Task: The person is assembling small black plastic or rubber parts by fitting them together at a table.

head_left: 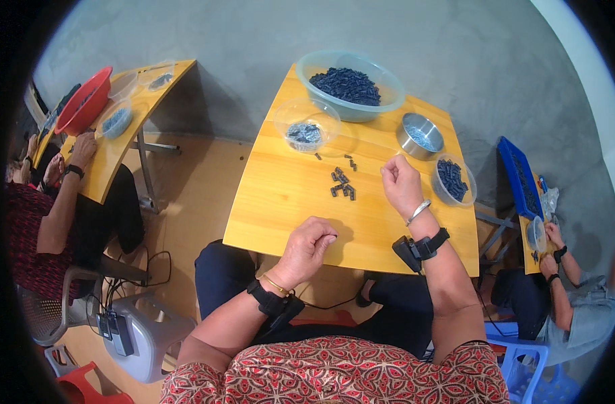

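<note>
My left hand (310, 246) is closed in a pinch above the near edge of the yellow wooden table (274, 219). A dark speck shows at its fingertips, too small to name. Farther right, my right hand (402, 180) is also closed, thumb against fingers; whatever it may hold is hidden. It is nearest to a round metal bowl (410, 143) with pale bluish contents and a clear tub (463, 196) of small black plastic parts. Between the hands and the far bowls lies a loose group of small black parts (344, 191).
A large translucent basin (388, 104) heaped with black parts stands at the back. In front of it is a clear tub (280, 128) holding bagged-looking small pieces. Two people work at side tables, near a red basin (95, 111) and a blue tray (513, 168).
</note>
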Demonstrator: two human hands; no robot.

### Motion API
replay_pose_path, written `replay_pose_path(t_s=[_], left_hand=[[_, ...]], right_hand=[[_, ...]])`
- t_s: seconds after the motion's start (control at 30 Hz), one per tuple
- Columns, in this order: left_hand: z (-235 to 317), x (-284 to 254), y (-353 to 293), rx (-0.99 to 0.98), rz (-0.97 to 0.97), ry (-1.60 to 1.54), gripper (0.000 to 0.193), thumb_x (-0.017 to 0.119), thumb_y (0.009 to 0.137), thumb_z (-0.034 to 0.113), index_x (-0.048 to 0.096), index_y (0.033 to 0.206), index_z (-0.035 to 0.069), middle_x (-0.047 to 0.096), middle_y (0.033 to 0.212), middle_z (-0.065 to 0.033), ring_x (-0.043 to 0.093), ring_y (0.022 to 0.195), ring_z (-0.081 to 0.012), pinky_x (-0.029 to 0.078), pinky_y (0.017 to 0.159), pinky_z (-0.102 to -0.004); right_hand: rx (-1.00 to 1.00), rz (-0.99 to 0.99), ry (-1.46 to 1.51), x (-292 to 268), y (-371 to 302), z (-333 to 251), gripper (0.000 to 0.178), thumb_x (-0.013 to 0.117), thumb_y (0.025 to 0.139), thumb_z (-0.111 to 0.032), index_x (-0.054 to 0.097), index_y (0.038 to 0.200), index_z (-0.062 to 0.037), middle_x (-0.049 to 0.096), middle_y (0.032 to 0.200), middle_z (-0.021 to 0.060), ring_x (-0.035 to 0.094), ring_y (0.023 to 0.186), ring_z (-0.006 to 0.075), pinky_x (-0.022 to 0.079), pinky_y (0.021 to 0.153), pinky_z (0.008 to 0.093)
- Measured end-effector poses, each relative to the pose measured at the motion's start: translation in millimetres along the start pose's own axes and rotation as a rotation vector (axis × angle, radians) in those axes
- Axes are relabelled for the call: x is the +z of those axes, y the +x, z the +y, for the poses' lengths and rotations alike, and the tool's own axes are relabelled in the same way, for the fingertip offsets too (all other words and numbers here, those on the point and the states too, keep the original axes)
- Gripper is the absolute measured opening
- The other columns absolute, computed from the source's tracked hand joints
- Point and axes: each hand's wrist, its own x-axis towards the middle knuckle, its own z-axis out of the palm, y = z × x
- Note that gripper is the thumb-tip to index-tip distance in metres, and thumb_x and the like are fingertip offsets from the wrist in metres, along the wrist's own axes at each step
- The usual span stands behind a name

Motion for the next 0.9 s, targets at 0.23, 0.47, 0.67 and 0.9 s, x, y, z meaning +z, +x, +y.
replay_pose_path(t_s=[0.23, 0.47, 0.67, 0.9], left_hand=[[6.9, 4.9, 2.5, 0.191, 0.043, 0.327, 0.01, 0.06, 0.069, -0.002, 0.058, 0.079, 0.001, 0.053, 0.098, -0.0146, 0.049, 0.097, -0.0303, 0.038, 0.085, -0.0393], [7.0, 13.1, 4.0, 0.175, -0.046, 0.56, 0.008, 0.059, 0.068, 0.005, 0.058, 0.075, 0.002, 0.051, 0.11, -0.0169, 0.044, 0.106, -0.0332, 0.029, 0.094, -0.0439], [8.3, 13.9, 6.3, 0.143, -0.099, 0.578, 0.009, 0.058, 0.07, 0.007, 0.059, 0.077, 0.001, 0.049, 0.114, -0.0199, 0.041, 0.111, -0.0344, 0.026, 0.097, -0.0463], [7.7, 12.1, 5.5, 0.152, -0.102, 0.576, 0.008, 0.058, 0.07, 0.007, 0.059, 0.076, 0.002, 0.05, 0.115, -0.0199, 0.041, 0.11, -0.0338, 0.026, 0.096, -0.0466]], right_hand=[[-0.142, -0.11, -0.075, 4.6, -15.6, 37.1, 0.01, 0.058, 0.072, -0.001, 0.052, 0.08, -0.0007, 0.054, 0.073, 0.0154, 0.054, 0.071, 0.0331, 0.045, 0.062, 0.0374], [0.142, -0.109, 0.248, -1.5, -36.0, 54.4, 0.014, 0.056, 0.076, 0.002, 0.055, 0.089, 0.0003, 0.06, 0.081, 0.01, 0.059, 0.072, 0.0188, 0.047, 0.067, 0.0272], [0.205, -0.102, 0.407, 1.5, -40.3, 69.8, 0.013, 0.055, 0.078, 0.002, 0.057, 0.09, 0.0005, 0.061, 0.083, 0.0054, 0.057, 0.073, 0.011, 0.046, 0.068, 0.0237], [0.182, -0.126, 0.252, 2.7, -35.2, 67.0, 0.01, 0.056, 0.075, -0.001, 0.058, 0.085, 0.0003, 0.061, 0.079, 0.0103, 0.059, 0.069, 0.0172, 0.047, 0.066, 0.0272]])
